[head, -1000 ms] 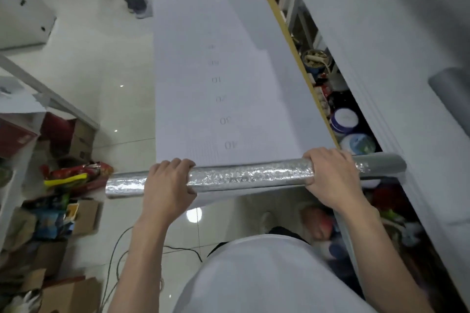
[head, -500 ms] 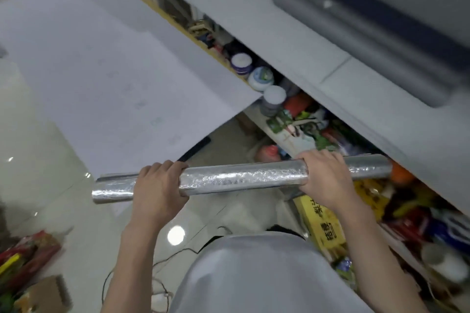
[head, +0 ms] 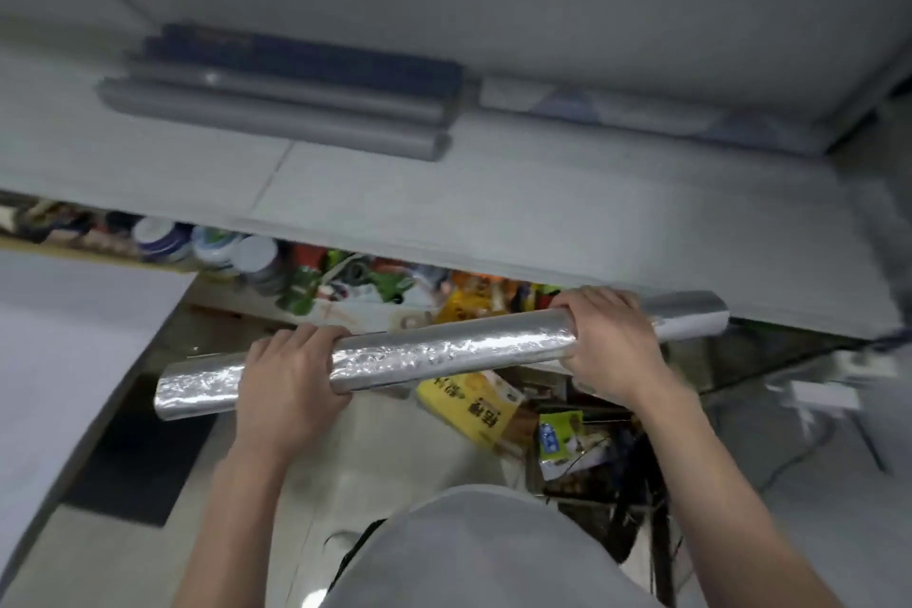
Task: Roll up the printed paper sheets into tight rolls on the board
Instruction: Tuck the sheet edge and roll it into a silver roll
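Note:
A tight silver, crinkly roll (head: 444,351) hangs in the air, tilted with its right end higher. My left hand (head: 288,383) grips it near its left end and my right hand (head: 609,343) grips it near its right end. The roll's right tip reaches the front edge of a wide grey surface (head: 493,207). Several grey and dark blue rolls (head: 276,94) lie side by side further back on that surface. A white sheet (head: 59,351) lies flat at the left edge of the view.
Below the grey surface sits a cluttered shelf with round tubs (head: 212,247) and colourful packets (head: 375,284). A yellow box (head: 469,402) and a cluttered box stand on the shiny floor (head: 395,449). A dark mat (head: 138,454) lies at the left. Cables run at the right.
The view has swung right, away from the flat white sheet. Both hands have carried the silver roll toward the grey surface, and its right end has risen.

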`<state>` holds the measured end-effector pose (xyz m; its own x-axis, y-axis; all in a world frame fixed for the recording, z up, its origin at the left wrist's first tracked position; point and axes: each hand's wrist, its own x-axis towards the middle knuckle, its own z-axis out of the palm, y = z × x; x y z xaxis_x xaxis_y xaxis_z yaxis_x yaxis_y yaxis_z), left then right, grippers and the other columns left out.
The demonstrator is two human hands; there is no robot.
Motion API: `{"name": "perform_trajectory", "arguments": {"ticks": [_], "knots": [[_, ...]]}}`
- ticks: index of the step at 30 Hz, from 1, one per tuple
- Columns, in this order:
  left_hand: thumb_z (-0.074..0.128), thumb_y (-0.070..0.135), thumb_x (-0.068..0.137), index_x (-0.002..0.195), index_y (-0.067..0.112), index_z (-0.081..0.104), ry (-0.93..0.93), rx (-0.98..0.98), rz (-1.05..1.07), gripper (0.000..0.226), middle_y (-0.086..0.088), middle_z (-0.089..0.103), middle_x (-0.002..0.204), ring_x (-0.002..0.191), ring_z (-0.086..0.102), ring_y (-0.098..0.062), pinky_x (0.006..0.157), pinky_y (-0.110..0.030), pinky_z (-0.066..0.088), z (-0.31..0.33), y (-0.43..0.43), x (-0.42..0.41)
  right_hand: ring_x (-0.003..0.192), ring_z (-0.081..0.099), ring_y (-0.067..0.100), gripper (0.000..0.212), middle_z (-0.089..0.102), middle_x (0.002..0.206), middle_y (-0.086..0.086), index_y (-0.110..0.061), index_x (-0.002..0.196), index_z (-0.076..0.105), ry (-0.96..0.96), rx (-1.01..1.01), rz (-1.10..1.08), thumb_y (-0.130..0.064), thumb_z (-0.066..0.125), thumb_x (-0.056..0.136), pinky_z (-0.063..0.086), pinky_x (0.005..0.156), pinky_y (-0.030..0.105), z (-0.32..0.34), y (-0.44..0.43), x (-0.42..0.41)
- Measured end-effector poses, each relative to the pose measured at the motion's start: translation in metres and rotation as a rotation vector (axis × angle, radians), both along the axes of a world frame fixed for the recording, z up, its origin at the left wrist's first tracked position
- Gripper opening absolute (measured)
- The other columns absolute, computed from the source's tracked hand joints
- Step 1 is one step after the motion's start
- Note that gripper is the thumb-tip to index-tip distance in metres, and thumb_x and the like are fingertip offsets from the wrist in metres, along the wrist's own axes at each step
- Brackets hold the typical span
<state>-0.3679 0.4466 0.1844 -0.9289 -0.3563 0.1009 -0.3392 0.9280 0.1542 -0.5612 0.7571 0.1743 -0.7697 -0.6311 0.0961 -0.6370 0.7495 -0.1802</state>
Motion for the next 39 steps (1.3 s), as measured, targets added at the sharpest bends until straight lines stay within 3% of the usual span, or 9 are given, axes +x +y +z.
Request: {"name": "perform_trajectory", "arguments": {"ticks": [4,6,14,19,23,30,33,36,39], "knots": [[0.084,0.060,0.050,0.107,0.021,0.070,0.007,-0.034,-0.118,0.071,-0.004,0.070,0.094,0.087,0.065,-0.034,0.080,-0.044,0.046,0.003,0.057,-0.078,0.112,0.053,0.021,0.060,0.060,0.116,-0.006,-0.025,0.123,0.058,-0.056,0.063,-0.107,-0.024,0.077,0.066,0.027,0.099,0.034,0.010,0.074,-0.047],[0.071,0.064,0.055,0.110,0.021,0.069,0.031,-0.045,-0.164,0.070,-0.005,0.070,0.096,0.090,0.065,-0.035,0.082,-0.046,0.047,0.006,0.077,-0.110,0.111,0.053,0.022,0.059,0.061,0.116,-0.004,-0.024,0.123,0.057,-0.017,0.053,-0.143,-0.023,0.077,0.067,0.026,0.098,0.034,0.013,0.102,-0.066],[0.068,0.043,0.074,0.126,0.006,0.049,0.056,-0.001,-0.412,0.066,-0.011,0.059,0.112,0.104,0.055,-0.033,0.097,-0.047,0.037,0.005,0.114,-0.229,0.121,0.040,0.027,0.082,0.049,0.127,0.006,-0.013,0.135,0.042,-0.028,-0.063,-0.254,-0.030,0.080,0.064,0.019,0.104,0.034,0.007,0.160,-0.144],[0.071,0.019,0.083,0.128,0.000,0.049,0.083,-0.074,-0.537,0.054,-0.023,0.051,0.125,0.116,0.052,-0.041,0.099,-0.054,0.037,-0.010,0.096,-0.327,0.120,0.040,0.033,0.059,0.048,0.125,0.011,-0.006,0.125,0.048,0.001,-0.105,-0.281,-0.023,0.076,0.076,0.019,0.102,0.034,-0.002,0.163,-0.213],[0.075,0.012,0.081,0.126,-0.001,0.051,0.125,-0.017,-0.516,0.052,-0.029,0.049,0.122,0.109,0.051,-0.048,0.099,-0.055,0.038,-0.013,0.089,-0.398,0.107,0.051,0.031,0.034,0.058,0.103,0.006,-0.009,0.116,0.051,0.006,-0.167,-0.330,-0.014,0.063,0.085,0.027,0.097,0.032,-0.001,0.155,-0.277],[0.049,0.018,0.099,0.112,0.003,0.054,0.228,-0.168,-0.336,0.020,-0.023,0.060,0.107,0.100,0.054,-0.041,0.092,-0.050,0.035,-0.047,0.091,-0.458,0.089,0.058,0.023,0.033,0.064,0.096,0.002,-0.013,0.110,0.055,-0.104,-0.103,-0.373,-0.010,0.068,0.080,0.044,0.086,0.036,-0.007,0.138,-0.343],[0.052,0.015,0.097,0.108,0.004,0.056,0.199,-0.126,-0.295,0.016,-0.022,0.062,0.104,0.099,0.056,-0.041,0.091,-0.048,0.033,-0.053,0.091,-0.481,0.088,0.061,0.033,0.033,0.064,0.097,0.011,-0.011,0.107,0.054,-0.040,-0.069,-0.355,-0.011,0.067,0.077,0.048,0.078,0.040,-0.014,0.135,-0.363],[0.059,0.017,0.093,0.107,0.003,0.059,0.181,-0.139,-0.300,0.020,-0.024,0.063,0.104,0.099,0.058,-0.042,0.092,-0.049,0.036,-0.055,0.086,-0.500,0.100,0.057,0.044,0.029,0.057,0.113,0.025,-0.009,0.111,0.059,0.142,0.040,-0.378,-0.019,0.062,0.084,0.045,0.086,0.048,-0.022,0.134,-0.378],[0.058,0.025,0.086,0.103,0.003,0.063,0.165,-0.209,-0.306,0.028,-0.029,0.059,0.103,0.095,0.057,-0.045,0.085,-0.049,0.041,-0.055,0.079,-0.511,0.101,0.056,0.047,0.035,0.057,0.112,0.029,-0.010,0.113,0.064,0.313,0.162,-0.410,-0.029,0.049,0.087,0.042,0.088,0.050,-0.030,0.132,-0.383]]}}
